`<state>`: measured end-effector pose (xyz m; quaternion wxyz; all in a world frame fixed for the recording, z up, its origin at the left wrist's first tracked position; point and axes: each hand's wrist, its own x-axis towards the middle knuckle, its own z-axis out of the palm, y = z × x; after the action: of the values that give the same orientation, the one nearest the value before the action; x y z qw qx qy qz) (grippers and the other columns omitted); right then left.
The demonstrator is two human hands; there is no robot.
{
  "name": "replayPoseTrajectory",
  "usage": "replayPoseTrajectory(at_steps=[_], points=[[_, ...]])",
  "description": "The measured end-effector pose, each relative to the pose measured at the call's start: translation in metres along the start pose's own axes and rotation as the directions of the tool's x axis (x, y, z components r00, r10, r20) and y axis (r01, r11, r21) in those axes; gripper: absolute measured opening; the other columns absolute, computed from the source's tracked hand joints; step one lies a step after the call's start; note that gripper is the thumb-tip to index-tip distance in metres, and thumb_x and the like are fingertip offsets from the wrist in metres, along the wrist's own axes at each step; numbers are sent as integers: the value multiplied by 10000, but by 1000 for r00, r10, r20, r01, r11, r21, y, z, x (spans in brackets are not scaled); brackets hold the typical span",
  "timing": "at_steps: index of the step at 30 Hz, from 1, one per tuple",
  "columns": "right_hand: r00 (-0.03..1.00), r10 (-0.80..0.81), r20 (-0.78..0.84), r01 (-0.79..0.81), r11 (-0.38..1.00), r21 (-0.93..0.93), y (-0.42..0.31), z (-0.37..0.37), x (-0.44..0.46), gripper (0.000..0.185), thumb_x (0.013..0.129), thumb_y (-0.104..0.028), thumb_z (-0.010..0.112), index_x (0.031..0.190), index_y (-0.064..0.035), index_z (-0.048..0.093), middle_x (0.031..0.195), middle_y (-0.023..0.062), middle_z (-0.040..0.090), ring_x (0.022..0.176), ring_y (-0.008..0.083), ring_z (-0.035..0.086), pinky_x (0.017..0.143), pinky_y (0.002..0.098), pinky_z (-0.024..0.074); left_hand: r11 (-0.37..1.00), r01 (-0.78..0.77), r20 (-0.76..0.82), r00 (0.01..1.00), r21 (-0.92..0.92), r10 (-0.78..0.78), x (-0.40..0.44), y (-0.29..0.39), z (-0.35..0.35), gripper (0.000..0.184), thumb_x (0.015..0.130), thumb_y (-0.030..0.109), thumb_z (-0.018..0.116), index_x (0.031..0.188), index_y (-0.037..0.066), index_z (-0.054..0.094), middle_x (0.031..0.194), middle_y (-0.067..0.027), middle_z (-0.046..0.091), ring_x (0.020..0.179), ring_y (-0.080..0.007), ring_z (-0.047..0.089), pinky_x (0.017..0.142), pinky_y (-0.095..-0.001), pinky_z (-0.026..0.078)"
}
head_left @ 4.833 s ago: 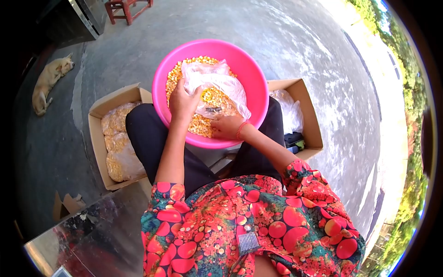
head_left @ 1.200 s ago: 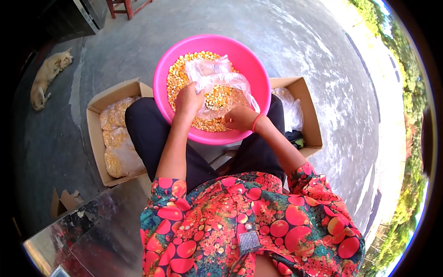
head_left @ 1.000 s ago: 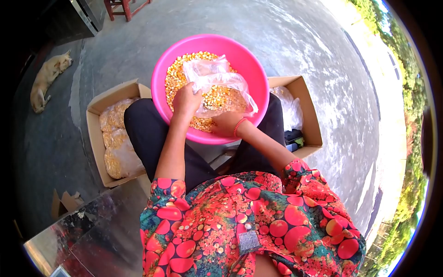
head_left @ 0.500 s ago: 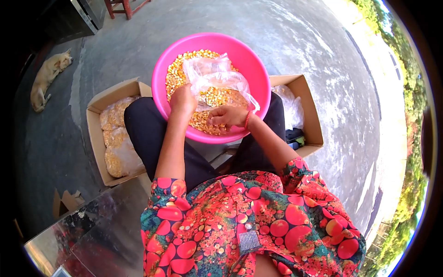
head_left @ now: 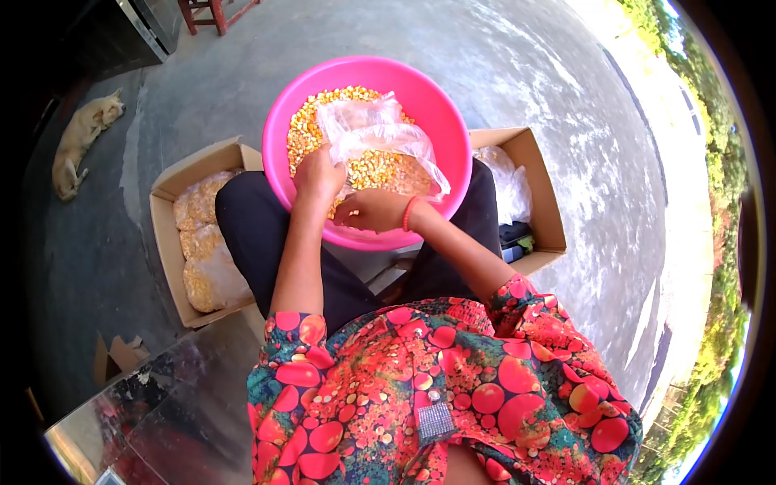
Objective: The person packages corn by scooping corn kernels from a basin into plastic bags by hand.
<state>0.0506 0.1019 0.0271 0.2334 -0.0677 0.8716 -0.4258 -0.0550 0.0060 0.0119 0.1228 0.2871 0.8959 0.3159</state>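
Observation:
A pink basin full of yellow corn kernels rests on my lap between my knees. Inside it lies a clear plastic bag, its mouth gaping, with kernels showing in and through it. My left hand is closed on the bag's left edge, over the basin's left side. Close by on the right, my right hand, with a red bead bracelet at its wrist, sits low over the kernels near the basin's near rim. Its fingers are curled inward; what they hold is hidden.
Left of my knee stands a cardboard box holding bags of corn kernels. Another cardboard box, with clear plastic bags, is on my right. A dog lies on the concrete floor; a red stool stands farther back.
My right hand has shifted left across the kernels, closer to my left hand, and turned more palm-down. My left hand keeps its grip on the bag's edge.

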Motion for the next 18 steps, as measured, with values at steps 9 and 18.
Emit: replayPoseTrajectory(at_steps=[9, 18], points=[[987, -19, -157, -53, 895, -442, 31, 36, 21, 258, 800, -245, 479, 976, -98, 598, 911, 159, 602, 837, 333, 580, 750, 420, 455, 1000, -3, -31, 1000, 1, 3, -1, -2, 0, 453, 682, 173, 617, 1087, -14, 536, 947, -243, 584, 907, -352, 566, 796, -409, 448], [985, 81, -155, -143, 886, -440, 51, 29, 1, 179, 732, -232, 529, 738, -88, 635, 710, 144, 611, 689, 327, 586, 663, 428, 449, 1000, -16, 4, 1000, -25, 16, -4, 8, -4, 553, 642, 260, 659, 1094, -30, 525, 1004, -247, 565, 955, -354, 547, 832, -396, 435]])
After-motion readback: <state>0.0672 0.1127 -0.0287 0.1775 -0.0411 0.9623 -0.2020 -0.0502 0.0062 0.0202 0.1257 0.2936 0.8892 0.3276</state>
